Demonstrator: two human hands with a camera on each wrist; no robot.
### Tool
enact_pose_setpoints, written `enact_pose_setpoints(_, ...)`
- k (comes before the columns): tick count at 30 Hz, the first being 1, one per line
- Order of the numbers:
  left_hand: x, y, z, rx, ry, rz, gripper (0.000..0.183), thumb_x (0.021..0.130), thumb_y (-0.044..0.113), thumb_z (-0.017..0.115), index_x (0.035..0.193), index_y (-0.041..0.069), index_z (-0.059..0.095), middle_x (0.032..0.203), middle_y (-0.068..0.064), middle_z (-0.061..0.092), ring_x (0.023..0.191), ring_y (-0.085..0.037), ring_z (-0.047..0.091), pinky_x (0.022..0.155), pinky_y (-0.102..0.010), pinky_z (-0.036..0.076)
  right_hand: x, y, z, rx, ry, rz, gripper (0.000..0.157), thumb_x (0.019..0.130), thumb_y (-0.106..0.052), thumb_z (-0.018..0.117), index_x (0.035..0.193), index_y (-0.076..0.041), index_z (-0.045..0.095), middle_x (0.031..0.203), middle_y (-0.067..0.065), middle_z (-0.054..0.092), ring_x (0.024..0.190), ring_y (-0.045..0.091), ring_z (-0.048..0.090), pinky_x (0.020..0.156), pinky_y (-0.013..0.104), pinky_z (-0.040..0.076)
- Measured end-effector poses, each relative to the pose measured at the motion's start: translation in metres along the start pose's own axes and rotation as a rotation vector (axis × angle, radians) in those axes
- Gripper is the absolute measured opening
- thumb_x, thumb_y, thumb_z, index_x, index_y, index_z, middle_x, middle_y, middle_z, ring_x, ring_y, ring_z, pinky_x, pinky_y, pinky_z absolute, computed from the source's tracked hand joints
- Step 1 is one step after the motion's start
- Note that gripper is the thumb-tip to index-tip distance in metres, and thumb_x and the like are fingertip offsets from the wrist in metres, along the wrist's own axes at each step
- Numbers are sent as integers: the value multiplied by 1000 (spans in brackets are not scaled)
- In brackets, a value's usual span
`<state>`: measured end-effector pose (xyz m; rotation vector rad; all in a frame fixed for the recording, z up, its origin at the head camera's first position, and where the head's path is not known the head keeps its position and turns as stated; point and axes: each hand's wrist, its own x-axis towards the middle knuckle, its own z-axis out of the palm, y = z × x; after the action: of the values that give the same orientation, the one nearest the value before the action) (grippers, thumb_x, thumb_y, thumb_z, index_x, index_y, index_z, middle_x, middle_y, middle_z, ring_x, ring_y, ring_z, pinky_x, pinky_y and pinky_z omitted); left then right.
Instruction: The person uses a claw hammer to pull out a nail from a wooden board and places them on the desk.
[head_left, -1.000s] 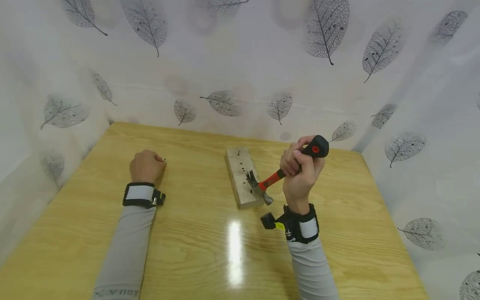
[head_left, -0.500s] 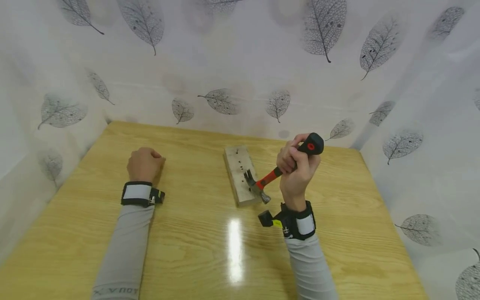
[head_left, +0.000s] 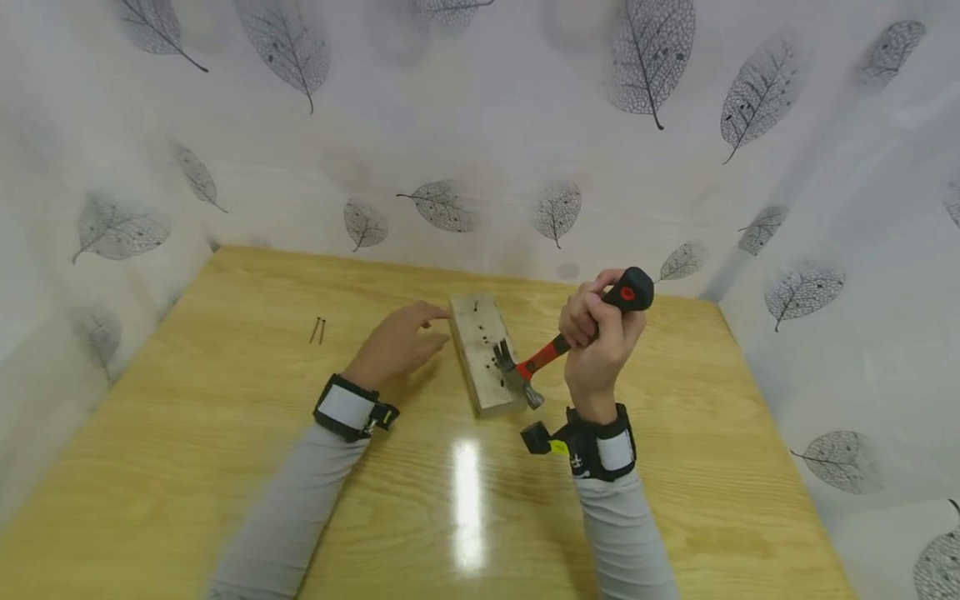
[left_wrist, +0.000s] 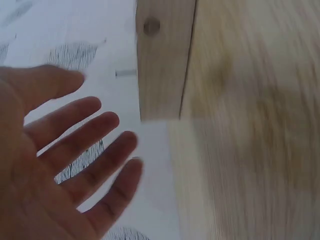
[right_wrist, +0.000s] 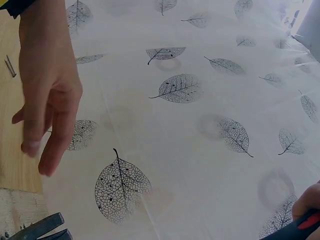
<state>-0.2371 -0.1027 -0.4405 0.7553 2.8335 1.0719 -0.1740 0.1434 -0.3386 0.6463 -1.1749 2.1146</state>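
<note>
My right hand [head_left: 603, 346] grips the black-and-red handle of a claw hammer [head_left: 543, 358]. The hammer's head lies over the near right part of a pale wooden block [head_left: 472, 350], its handle angled up. Several dark nail heads or holes dot the block's top, and one nail [head_left: 476, 307] stands up near its far end. My left hand [head_left: 401, 342] reaches to the block's left side, fingertips right at the edge. In the left wrist view its fingers [left_wrist: 100, 172] are spread with nothing between them, beside the block [left_wrist: 162, 75]. Two loose nails [head_left: 322, 332] lie on the table behind that hand.
The wood-grain table [head_left: 390, 517] runs back to a pale curtain [head_left: 480, 125] printed with leaves, which also hangs at both sides. A camera on a strap [head_left: 603, 446] juts from my right wrist, close to the block's near end.
My left hand has moved right from its spot on the table to the block, and its fingers have straightened. Two nails now show where it was. The right hand and hammer stay nearly still.
</note>
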Motion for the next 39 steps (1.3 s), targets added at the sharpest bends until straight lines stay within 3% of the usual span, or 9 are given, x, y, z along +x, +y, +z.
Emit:
enact_pose_setpoints(3,2,10,12,21,-99,55,54,98,24,68,147,8,52,153,-13,50,139,-33,48,117,-50,38,3,-1,0,4,9,-4,11,92,2,43,94,-5,51,52,-4,30,39,7,17,36,23,13)
enact_pose_setpoints(8,3,14,23,77,-166,91,53,98,22,67,146,7,53,159,-11,42,146,-33,40,122,-48,30,12,5,3,-42,10,-2,10,92,1,43,92,-5,51,51,-5,29,39,7,17,36,24,13)
enact_pose_setpoints(15,-4,17,24,112,-155,48,52,99,23,66,147,8,52,161,-10,39,146,-36,40,122,-52,27,35,23,15,-195,-76,74,7,91,-3,43,91,-3,50,53,-4,29,41,9,22,37,27,17)
enact_pose_setpoints(22,-2,20,25,94,-159,86,47,102,24,61,145,6,54,159,-11,42,143,-36,43,121,-51,31,56,40,21,-268,-142,147,8,95,-6,43,93,-9,50,55,-2,30,42,10,23,38,28,18)
enact_pose_setpoints(30,-5,21,24,85,-178,55,47,102,23,60,146,7,53,161,-10,39,143,-37,43,121,-53,30,60,63,27,-270,-147,237,8,97,-6,43,93,-10,49,55,-4,33,41,10,25,38,26,19)
enact_pose_setpoints(39,-5,25,21,54,-189,67,46,104,22,58,146,5,53,161,-11,38,145,-35,40,121,-48,31,66,84,28,-294,-112,235,5,100,-10,46,97,-11,51,56,-5,34,43,10,25,40,26,19)
